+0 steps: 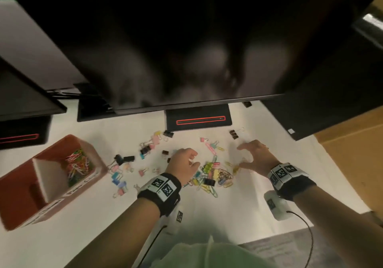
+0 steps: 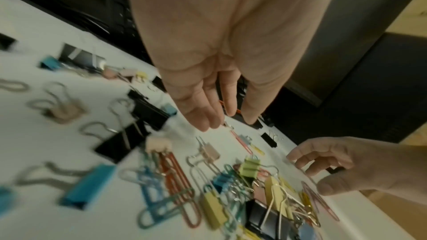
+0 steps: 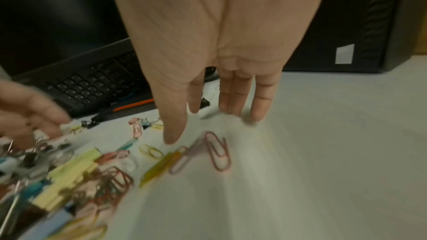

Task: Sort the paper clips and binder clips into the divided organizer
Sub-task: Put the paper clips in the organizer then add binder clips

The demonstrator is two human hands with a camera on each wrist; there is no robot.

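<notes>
Paper clips lie right under the right hand, just below its thumb, their long way pointing off from the palm. That hand is spread and holds nothing. The left hand is loose and bare too, over the mixed pile with binder clips. Too many to count. One organizer sits far to its left on the worktop.

A white desk fills the lower frame. A large dark monitor spans the top, its black stand edged with a red line. A second monitor sits at left. A black keyboard lies behind. Grey carpet shows lower right, a cardboard box at right.
</notes>
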